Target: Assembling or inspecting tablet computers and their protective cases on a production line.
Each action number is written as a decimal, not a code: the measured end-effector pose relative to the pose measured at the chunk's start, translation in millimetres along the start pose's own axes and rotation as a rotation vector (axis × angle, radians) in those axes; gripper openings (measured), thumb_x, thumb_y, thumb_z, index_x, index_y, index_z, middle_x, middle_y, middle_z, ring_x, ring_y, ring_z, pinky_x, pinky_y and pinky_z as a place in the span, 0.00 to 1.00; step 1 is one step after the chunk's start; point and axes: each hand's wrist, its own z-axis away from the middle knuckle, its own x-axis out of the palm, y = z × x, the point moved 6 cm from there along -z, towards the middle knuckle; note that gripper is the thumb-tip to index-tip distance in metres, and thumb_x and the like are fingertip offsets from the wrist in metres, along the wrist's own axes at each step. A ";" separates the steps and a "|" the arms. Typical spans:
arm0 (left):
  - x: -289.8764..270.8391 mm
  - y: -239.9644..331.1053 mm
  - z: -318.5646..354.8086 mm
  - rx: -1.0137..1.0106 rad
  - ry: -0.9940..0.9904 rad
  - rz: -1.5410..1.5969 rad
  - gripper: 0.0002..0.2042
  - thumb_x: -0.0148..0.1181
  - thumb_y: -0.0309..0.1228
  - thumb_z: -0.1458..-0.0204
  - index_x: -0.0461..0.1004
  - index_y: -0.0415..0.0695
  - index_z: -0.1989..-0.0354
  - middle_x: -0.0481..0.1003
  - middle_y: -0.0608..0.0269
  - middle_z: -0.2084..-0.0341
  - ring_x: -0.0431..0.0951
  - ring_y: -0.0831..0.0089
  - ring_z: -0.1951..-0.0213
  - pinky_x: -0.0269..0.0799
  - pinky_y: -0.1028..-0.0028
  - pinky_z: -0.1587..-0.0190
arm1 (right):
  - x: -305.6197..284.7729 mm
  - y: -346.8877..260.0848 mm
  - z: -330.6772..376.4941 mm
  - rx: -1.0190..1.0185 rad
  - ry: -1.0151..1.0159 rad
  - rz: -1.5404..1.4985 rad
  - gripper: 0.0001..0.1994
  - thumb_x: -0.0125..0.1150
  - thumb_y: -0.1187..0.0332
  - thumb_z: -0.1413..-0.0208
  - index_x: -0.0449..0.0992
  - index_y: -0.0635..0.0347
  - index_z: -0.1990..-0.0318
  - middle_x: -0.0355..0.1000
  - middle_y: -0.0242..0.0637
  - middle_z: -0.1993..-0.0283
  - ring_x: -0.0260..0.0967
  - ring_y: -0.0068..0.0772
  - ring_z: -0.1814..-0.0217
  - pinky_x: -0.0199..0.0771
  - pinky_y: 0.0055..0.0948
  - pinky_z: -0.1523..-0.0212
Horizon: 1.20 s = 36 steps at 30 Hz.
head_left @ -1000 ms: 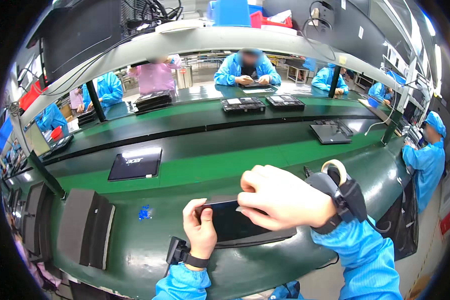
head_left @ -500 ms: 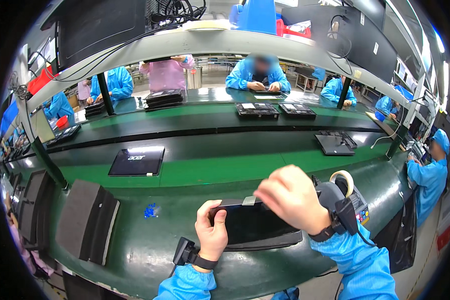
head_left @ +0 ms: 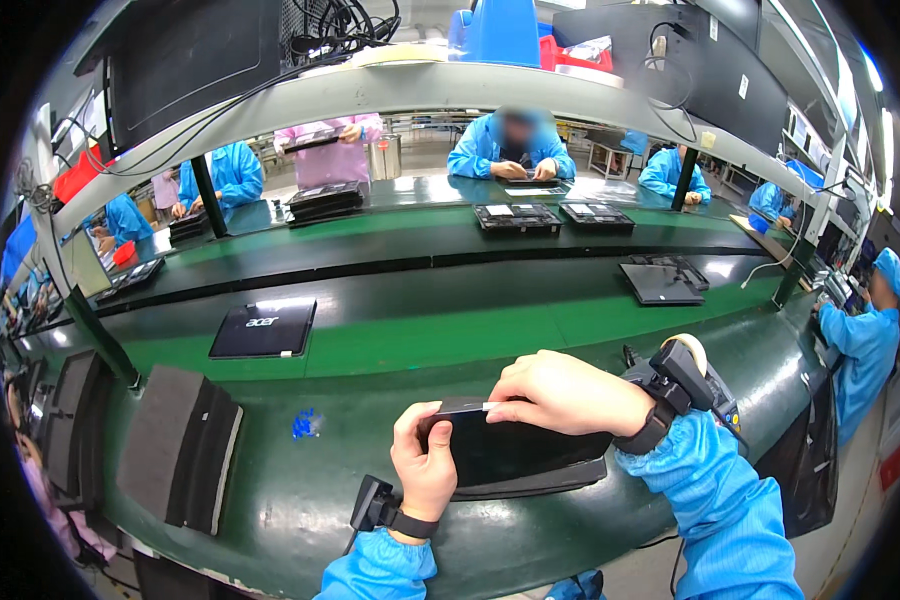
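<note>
My left hand [head_left: 425,462] is closed on the left end of a black, glossy laptop screen panel [head_left: 515,450], thumb on its face and fingers behind. The panel tilts up, its lower edge on a dark foam pad [head_left: 530,488]. At the panel's top edge my right hand [head_left: 560,395] pinches a small pale piece of tape [head_left: 489,407], mostly covered by the fingertips. The right hand and wrist hide part of the panel's upper right.
Grey foam blocks [head_left: 175,445] stand at left, near small blue pieces [head_left: 307,424]. A closed laptop lid [head_left: 263,328] and another laptop part [head_left: 662,281] lie on the green belt. A tape roll [head_left: 692,352] sits at right. Co-workers sit across and at far right.
My right hand has come down and left onto the tape at the panel's top edge, its fingers now pinching there. My left hand keeps its hold. Across, a person in pink tilts a dark panel.
</note>
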 end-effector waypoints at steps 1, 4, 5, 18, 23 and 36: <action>0.5 -1.2 -0.2 -0.008 0.001 0.003 0.11 0.57 0.26 0.43 0.68 0.41 0.53 0.73 0.67 0.66 0.72 0.81 0.68 0.68 0.81 0.63 | 3.1 1.6 0.4 0.045 -0.102 0.035 0.15 0.61 0.56 0.48 0.78 0.60 0.69 0.73 0.39 0.74 0.71 0.40 0.66 0.68 0.37 0.63; -3.9 -0.9 -4.9 -0.013 0.036 -0.012 0.11 0.57 0.26 0.43 0.68 0.42 0.53 0.72 0.68 0.68 0.70 0.82 0.70 0.67 0.81 0.65 | -13.6 -30.1 20.1 -0.064 0.407 0.456 0.12 0.65 0.57 0.52 0.77 0.56 0.71 0.68 0.33 0.76 0.68 0.37 0.71 0.66 0.34 0.66; -10.9 -1.6 -6.1 -0.015 0.072 -0.036 0.11 0.56 0.26 0.43 0.67 0.42 0.52 0.71 0.69 0.70 0.69 0.83 0.72 0.65 0.82 0.68 | -19.2 -41.9 26.3 -0.050 0.592 0.467 0.11 0.66 0.58 0.53 0.77 0.55 0.71 0.67 0.31 0.75 0.66 0.36 0.72 0.65 0.32 0.67; -3.3 0.4 -0.3 -0.538 0.295 0.304 0.08 0.49 0.31 0.38 0.65 0.49 0.53 0.69 0.70 0.73 0.67 0.82 0.74 0.64 0.81 0.71 | 130.8 -4.1 110.4 0.514 1.261 -1.554 0.18 0.58 0.70 0.42 0.68 0.71 0.46 0.70 0.29 0.52 0.65 0.23 0.50 0.64 0.26 0.48; -5.4 -21.9 10.6 -0.556 0.295 0.227 0.10 0.50 0.32 0.39 0.63 0.49 0.51 0.67 0.71 0.76 0.67 0.83 0.77 0.63 0.82 0.77 | 117.9 17.5 107.4 0.621 1.467 -1.448 0.15 0.57 0.72 0.42 0.69 0.64 0.47 0.68 0.33 0.49 0.64 0.27 0.49 0.64 0.28 0.46; 12.9 -26.0 17.7 -0.787 -0.287 0.349 0.18 0.43 0.39 0.36 0.67 0.37 0.48 0.72 0.64 0.60 0.70 0.79 0.59 0.66 0.77 0.55 | 97.7 33.4 153.4 0.901 0.476 -0.933 0.17 0.52 0.58 0.38 0.74 0.68 0.61 0.70 0.31 0.70 0.60 0.20 0.68 0.63 0.28 0.68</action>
